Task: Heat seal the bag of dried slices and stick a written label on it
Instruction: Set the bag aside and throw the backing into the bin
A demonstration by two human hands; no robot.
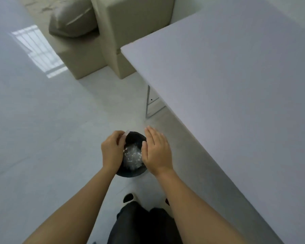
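Note:
Both of my hands hover over a small black waste bin (136,138) on the floor beside the table. My left hand (112,149) pinches a small pale strip of paper or backing (126,133) above the bin's far rim. My right hand (157,150) is held flat with straight fingers over the bin's right side and holds nothing. Inside the bin lies crumpled clear plastic (132,157). The bag of dried slices, the sealer and the label are out of view.
A white table (236,85) fills the right side, its edge running diagonally just right of my hands. A beige sofa (113,41) with a grey cushion (72,18) stands at the back. My legs and shoes (128,198) are below, on glossy pale floor.

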